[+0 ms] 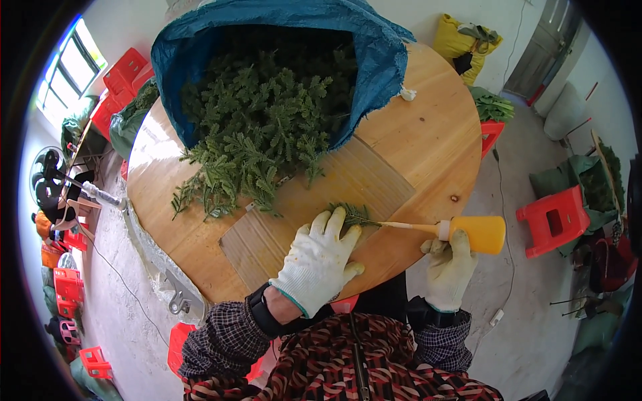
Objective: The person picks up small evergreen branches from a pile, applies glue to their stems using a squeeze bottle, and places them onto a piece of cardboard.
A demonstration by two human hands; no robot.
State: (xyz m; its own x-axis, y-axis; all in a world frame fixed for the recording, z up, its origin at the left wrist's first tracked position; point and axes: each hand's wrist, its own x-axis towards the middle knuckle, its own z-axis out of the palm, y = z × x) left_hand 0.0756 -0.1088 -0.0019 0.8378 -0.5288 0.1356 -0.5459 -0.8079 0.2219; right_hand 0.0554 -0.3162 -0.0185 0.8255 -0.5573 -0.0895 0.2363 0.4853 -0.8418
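Head camera, reading left to right. Picking up first a black fan (48,177), then stacked moulded red plastic stools (124,73), hard-edged, slightly glossy. Following a dull metal rail (144,240) in rumpled clear wrapping, sloping beside a round wooden table (428,113) of pale, knotty, smooth boards. Noting on top a blue woven-plastic bag (381,73), crinkled, ragged at the lip, gaping toward the wearer. Seeing conifer branches (267,120) spilling from its mouth, dense, short-needled, darker deep inside. Finding under the loose tips a flat sheet of corrugated cardboard (374,177), brown and ribbed.

Coming to the left hand (317,257), in a white knit glove with yellowish smudges and a green hem: pressing down with slightly fanned fingertips, thumb apart, on a small needled sprig (356,214) near the cardboard's front edge.

Tracing rightward a slim tapering nozzle (411,228), pointing left at the sprig's stem; not managing to tell whether touching. Reaching the right hand (451,271), also gloved in knit: gripping with bent fingers a smooth yellow squeeze bottle (487,234) near its neck, tilted flat on its side. Spotting behind the table a bulging, creased yellow sack (461,50); farther right, a boxy red stool (575,214) with flared legs.
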